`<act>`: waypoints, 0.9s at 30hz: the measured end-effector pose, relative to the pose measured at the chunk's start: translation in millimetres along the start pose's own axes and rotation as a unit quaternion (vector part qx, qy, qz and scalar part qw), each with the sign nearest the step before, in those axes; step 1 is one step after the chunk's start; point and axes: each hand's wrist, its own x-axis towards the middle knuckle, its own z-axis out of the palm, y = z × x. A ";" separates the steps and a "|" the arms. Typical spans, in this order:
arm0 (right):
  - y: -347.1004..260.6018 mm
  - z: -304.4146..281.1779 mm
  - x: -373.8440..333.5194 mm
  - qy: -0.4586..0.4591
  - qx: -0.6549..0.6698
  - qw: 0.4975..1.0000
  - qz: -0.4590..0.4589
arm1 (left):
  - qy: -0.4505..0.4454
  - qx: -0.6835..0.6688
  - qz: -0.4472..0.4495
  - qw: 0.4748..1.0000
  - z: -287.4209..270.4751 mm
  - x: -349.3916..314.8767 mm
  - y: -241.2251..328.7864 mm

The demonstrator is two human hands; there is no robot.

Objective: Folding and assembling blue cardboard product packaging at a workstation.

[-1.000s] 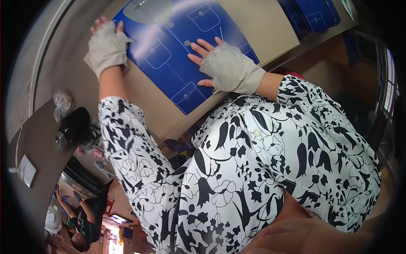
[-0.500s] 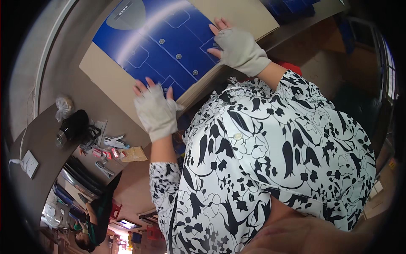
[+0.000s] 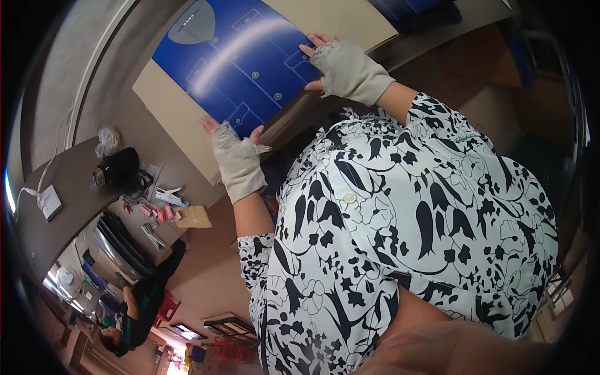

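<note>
A glossy blue sheet [image 3: 244,69] printed with a shirt-like pattern of buttons and pocket outlines lies flat on a stack of beige boards [image 3: 167,103]. My left hand [image 3: 236,156], in an off-white fingerless glove, rests at the sheet's near left corner, its thumb apart from the other fingers. At the sheet's right end my right hand [image 3: 347,70], gloved alike, has its fingers stretched over the edge and its thumb spread toward the near side. Neither hand is closed around anything. The undersides of the fingertips are hidden.
Left on the grey bench are a dark bottle-like object [image 3: 119,167], a white power socket [image 3: 50,203], metal clips [image 3: 170,195], small red-and-white packs [image 3: 156,211] and a brown paper piece [image 3: 194,217]. More blue sheets [image 3: 406,7] lie far right. Another person [image 3: 134,312] works at lower left.
The view has shifted a little, so the bench items sit further right. Both hands stay at the blue sheet's two ends, with the left hand's fingers closer together than before.
</note>
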 end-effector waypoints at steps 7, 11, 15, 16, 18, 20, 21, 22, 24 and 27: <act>13.4 9.8 15.7 0.089 0.092 0.992 -0.001 | -0.104 0.139 0.025 0.984 0.2 7.5 0.1; 16.9 1.9 28.0 0.160 0.095 0.982 -0.008 | -0.123 0.177 0.017 0.976 -7.8 18.8 19.2; 18.5 -14.8 41.6 0.148 0.120 0.982 -0.012 | -0.067 0.189 0.042 0.979 5.7 31.9 19.2; 18.0 -17.6 43.3 0.144 0.133 0.981 -0.012 | -0.066 0.188 0.042 0.979 12.4 36.0 14.0; 18.0 -18.6 45.4 0.141 0.144 0.979 -0.012 | -0.088 0.170 0.058 0.980 23.3 42.8 4.1; 18.8 -14.8 48.0 0.122 0.152 0.981 0.007 | -0.090 0.178 0.057 0.978 25.4 44.3 2.1; 16.0 -8.8 49.3 0.121 0.152 0.981 0.006 | -0.082 0.177 0.074 0.978 26.6 42.6 -4.3; 14.5 -1.6 50.3 0.094 0.345 0.927 0.116 | -0.072 0.174 0.094 0.977 29.1 44.0 -7.2; 21.5 2.1 49.0 0.066 0.515 0.826 0.220 | -0.045 0.131 0.092 0.986 30.0 41.9 -11.3; 34.0 24.1 43.0 0.119 0.483 0.847 0.187 | -0.002 0.059 0.074 0.996 23.7 26.5 -12.6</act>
